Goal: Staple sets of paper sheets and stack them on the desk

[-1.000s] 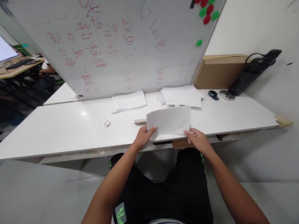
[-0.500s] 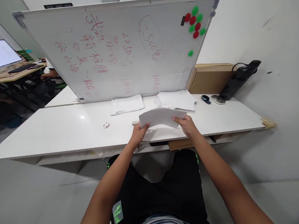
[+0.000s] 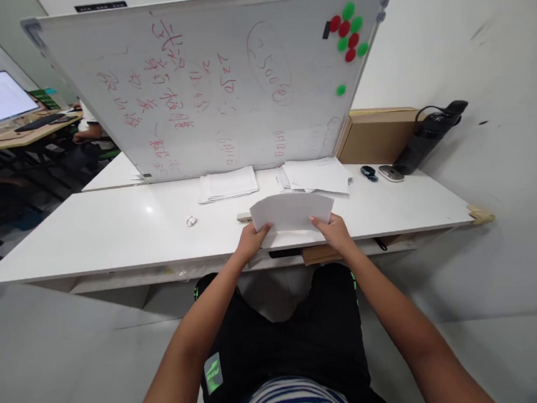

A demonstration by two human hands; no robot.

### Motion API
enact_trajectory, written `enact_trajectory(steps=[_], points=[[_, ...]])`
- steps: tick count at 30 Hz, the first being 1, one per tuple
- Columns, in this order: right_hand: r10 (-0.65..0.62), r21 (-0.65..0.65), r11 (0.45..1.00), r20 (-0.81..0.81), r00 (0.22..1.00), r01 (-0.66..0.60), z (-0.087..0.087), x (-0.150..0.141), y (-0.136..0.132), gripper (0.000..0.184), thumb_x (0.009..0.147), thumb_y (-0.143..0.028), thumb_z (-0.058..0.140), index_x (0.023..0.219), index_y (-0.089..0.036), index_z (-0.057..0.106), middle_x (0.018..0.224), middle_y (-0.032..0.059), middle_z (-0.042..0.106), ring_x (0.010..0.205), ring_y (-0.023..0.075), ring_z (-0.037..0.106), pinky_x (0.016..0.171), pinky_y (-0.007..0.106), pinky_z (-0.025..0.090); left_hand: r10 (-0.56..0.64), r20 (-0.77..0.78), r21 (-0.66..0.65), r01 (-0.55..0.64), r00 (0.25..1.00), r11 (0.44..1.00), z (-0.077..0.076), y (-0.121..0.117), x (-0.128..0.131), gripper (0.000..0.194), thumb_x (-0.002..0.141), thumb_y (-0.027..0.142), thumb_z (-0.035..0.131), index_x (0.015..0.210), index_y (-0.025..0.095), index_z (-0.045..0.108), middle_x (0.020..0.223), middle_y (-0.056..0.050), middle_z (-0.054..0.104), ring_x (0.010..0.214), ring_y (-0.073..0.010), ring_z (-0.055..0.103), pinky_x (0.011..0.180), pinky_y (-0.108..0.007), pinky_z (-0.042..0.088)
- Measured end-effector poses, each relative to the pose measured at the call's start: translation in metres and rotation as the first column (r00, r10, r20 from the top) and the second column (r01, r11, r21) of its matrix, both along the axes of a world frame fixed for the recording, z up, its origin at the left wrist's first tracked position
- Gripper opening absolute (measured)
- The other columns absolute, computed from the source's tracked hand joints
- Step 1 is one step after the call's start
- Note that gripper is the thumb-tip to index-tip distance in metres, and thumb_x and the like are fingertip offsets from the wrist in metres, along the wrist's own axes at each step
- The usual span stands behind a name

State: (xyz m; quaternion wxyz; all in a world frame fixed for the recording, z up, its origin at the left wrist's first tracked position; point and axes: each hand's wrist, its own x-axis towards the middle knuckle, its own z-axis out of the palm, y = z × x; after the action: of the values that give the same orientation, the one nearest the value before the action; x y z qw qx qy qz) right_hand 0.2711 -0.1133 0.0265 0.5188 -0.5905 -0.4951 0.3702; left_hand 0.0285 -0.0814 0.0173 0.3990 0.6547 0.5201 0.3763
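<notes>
A white sheet of paper (image 3: 292, 212) is held upright above the desk's front edge, its top bowed. My left hand (image 3: 253, 239) pinches its lower left corner, thumb in front. At the opposite corner my right hand (image 3: 334, 230) grips it the same way. Whether it is one sheet or several I cannot tell. Just behind my left hand lies a small pale object (image 3: 244, 217), partly covered by the paper. Farther back are a left paper stack (image 3: 228, 185) and a looser right paper stack (image 3: 317, 175).
A whiteboard (image 3: 192, 76) with red writing and magnets stands behind the stacks. To the right are a cardboard box (image 3: 375, 135), a black bottle (image 3: 429, 137), a mouse (image 3: 391, 173) and a dark watch-like item (image 3: 368, 173). A small white ring-shaped item (image 3: 191, 221) lies left. A person's arm (image 3: 87, 132) shows far left.
The paper has become more upright and evenly bowed, its right side drawn slightly inward. Both hands keep their grip. The whole view has shifted slightly.
</notes>
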Motion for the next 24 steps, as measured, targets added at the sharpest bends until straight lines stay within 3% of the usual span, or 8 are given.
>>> enact_trajectory(steps=[3,7,10,13,16,19,21,24], points=[[-0.035,0.055,0.998,0.117,0.993,0.029,0.014,0.002,-0.024,0.037,0.076,-0.049,0.065,0.096,-0.018,0.070,0.097,0.0091,0.071,0.094,0.0287,0.064,0.083,0.040,0.050,0.023,0.022,0.012,-0.023,0.999,1.000,0.010,-0.009,0.003,0.043,0.084,0.046,0.056,0.112,0.014,0.063,0.115,-0.012,0.066,0.107,-0.0275,0.060,0.092,-0.038,0.047],[-0.329,0.315,0.920,0.303,0.894,0.232,0.023,0.005,-0.063,0.032,0.084,-0.044,0.056,0.101,-0.021,0.069,0.098,0.0108,0.068,0.096,0.0295,0.062,0.086,0.040,0.050,0.299,0.007,0.241,-0.291,0.954,0.926,0.039,-0.050,0.022,0.060,0.086,0.039,0.056,0.139,0.017,0.037,0.142,-0.015,0.042,0.132,-0.0279,0.037,0.106,-0.043,0.033],[-0.490,0.468,0.835,0.389,0.780,0.291,0.015,-0.010,-0.088,0.032,0.088,-0.037,0.051,0.113,-0.024,0.065,0.109,0.0120,0.063,0.107,0.0294,0.058,0.095,0.042,0.045,-0.007,0.049,0.223,-0.004,0.999,0.975,0.059,-0.093,0.053,0.070,0.080,0.041,0.064,0.140,0.022,0.034,0.144,-0.014,0.038,0.134,-0.0287,0.034,0.108,-0.044,0.031],[-0.368,0.398,0.900,0.470,0.802,0.179,-0.001,-0.043,-0.104,0.039,0.091,-0.033,0.045,0.128,-0.030,0.054,0.122,0.0098,0.057,0.113,0.0271,0.054,0.095,0.041,0.045,-0.272,0.195,0.088,0.259,0.942,0.962,0.066,-0.121,0.084,0.069,0.079,0.046,0.066,0.137,0.020,0.040,0.134,-0.014,0.050,0.125,-0.0291,0.045,0.104,-0.041,0.038],[-0.253,0.337,0.939,0.550,0.796,0.066,-0.011,-0.070,-0.115,0.052,0.090,-0.030,0.044,0.142,-0.028,0.038,0.130,0.0127,0.052,0.118,0.0292,0.051,0.096,0.044,0.044,-0.089,0.399,-0.108,0.143,0.913,0.984,0.057,-0.118,0.096,0.045,0.094,0.050,0.039,0.119,0.016,0.054,0.114,-0.011,0.064,0.108,-0.0241,0.058,0.096,-0.037,0.045],[-0.068,0.266,0.955,0.623,0.780,-0.129,-0.014,-0.073,-0.126,0.057,0.084,-0.033,0.056,0.139,-0.028,0.042,0.143,0.0121,0.040,0.129,0.0335,0.040,0.104,0.050,0.035,0.088,0.493,-0.222,0.027,0.865,0.975,0.042,-0.095,0.082,0.042,0.093,0.049,0.041,0.110,0.015,0.060,0.111,-0.009,0.067,0.107,-0.0231,0.060,0.096,-0.034,0.046],[-0.061,0.240,0.969,0.463,0.884,-0.060,-0.020,-0.067,-0.135,0.053,0.081,-0.037,0.060,0.133,-0.028,0.049,0.145,0.0103,0.038,0.130,0.0330,0.038,0.105,0.052,0.033,0.143,0.547,-0.291,0.027,0.825,0.956,0.036,-0.079,0.063,0.039,0.089,0.047,0.053,0.111,0.016,0.061,0.115,-0.009,0.066,0.111,-0.0246,0.058,0.098,-0.035,0.045],[-0.246,0.010,0.968,-0.132,0.960,0.250,-0.033,-0.054,-0.145,0.053,0.081,-0.046,0.061,0.129,-0.028,0.048,0.136,0.0101,0.047,0.121,0.0288,0.049,0.096,0.050,0.044,0.140,0.604,-0.414,0.158,0.785,0.897,0.030,-0.063,0.034,0.043,0.083,0.044,0.063,0.113,0.015,0.061,0.113,-0.013,0.067,0.109,-0.0278,0.061,0.097,-0.040,0.047]])
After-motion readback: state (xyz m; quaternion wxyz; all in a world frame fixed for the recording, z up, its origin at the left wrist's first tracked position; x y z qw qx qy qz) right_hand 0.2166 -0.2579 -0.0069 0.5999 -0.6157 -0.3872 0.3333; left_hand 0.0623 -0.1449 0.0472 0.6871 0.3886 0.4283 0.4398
